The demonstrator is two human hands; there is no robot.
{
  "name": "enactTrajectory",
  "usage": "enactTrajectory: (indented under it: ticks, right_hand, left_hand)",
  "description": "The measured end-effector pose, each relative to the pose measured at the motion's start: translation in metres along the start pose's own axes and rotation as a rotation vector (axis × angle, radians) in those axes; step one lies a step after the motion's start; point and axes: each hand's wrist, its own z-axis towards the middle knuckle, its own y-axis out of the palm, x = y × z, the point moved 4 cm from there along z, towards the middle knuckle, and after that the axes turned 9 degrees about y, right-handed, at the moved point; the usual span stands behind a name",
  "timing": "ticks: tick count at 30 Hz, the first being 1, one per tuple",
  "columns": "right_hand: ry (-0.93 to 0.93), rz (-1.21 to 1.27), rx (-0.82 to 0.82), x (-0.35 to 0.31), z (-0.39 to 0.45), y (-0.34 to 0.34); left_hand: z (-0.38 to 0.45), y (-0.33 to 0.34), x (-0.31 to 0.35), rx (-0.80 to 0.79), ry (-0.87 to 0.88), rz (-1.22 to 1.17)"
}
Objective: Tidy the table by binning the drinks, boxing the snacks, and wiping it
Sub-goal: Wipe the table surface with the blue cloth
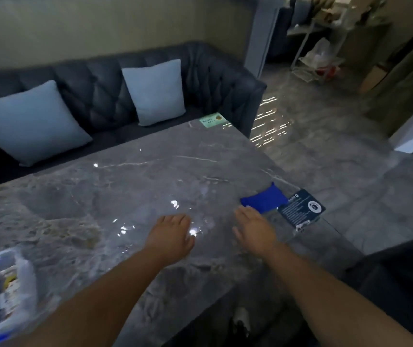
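Box [2,294]: clear plastic, blue rim, near left corner of table; snack packets inside, print blurred.
Table [87,216]: grey marble top, glossy, light glints near centre.
Left hand [169,235]: palm down over table centre, fingers straight and loosely together, holding nothing; contact with top not clear.
Right hand [255,229]: palm down, fingers straight, spread slightly, holding nothing; fingertips just beside cloth, touching or not cannot be told.
Cloth [264,200]: blue, folded, flat on table near right edge, just beyond right hand.
Card [301,210]: dark, white print and round logo, at right edge of table, touching cloth's right side.
Green card [211,120]: pale, flat on far corner of table.
Sofa [95,96]: dark, tufted, along far side of table.
Cushions [29,122]: two, pale blue, upright against sofa back, well apart.
Shelf [318,43]: white, far right across floor, bags on it, blurred.
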Motion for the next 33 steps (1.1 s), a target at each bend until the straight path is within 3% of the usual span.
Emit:
enactTrajectory:
  ticks: [4,12,16,20,25,33]
  right_hand:
    - [-0.06,-0.032,-0.049,0.069,0.03,0.0]
    - [-0.181,-0.087,-0.14,0.141,0.079,0.001]
    - [-0.228,-0.12,-0.218,0.153,0.1,0.013]
    - [-0.301,-0.152,-0.29,0.156,0.115,0.027]
    - [-0.481,-0.262,-0.329,0.16,0.13,0.038]
    - [-0.6,-0.412,-0.374,0.157,0.156,0.058]
  left_hand:
    - [0.053,0.028,0.041,-0.014,-0.059,-0.052]
    - [0.119,0.061,0.094,-0.101,-0.133,-0.047]
    - [0.131,0.079,0.102,-0.208,-0.14,-0.05]
    - [0.134,0.101,0.106,-0.204,-0.136,-0.084]
    - [0.132,0.131,0.116,-0.295,-0.254,-0.096]
    - [0.129,0.143,0.115,-0.285,-0.261,-0.057]
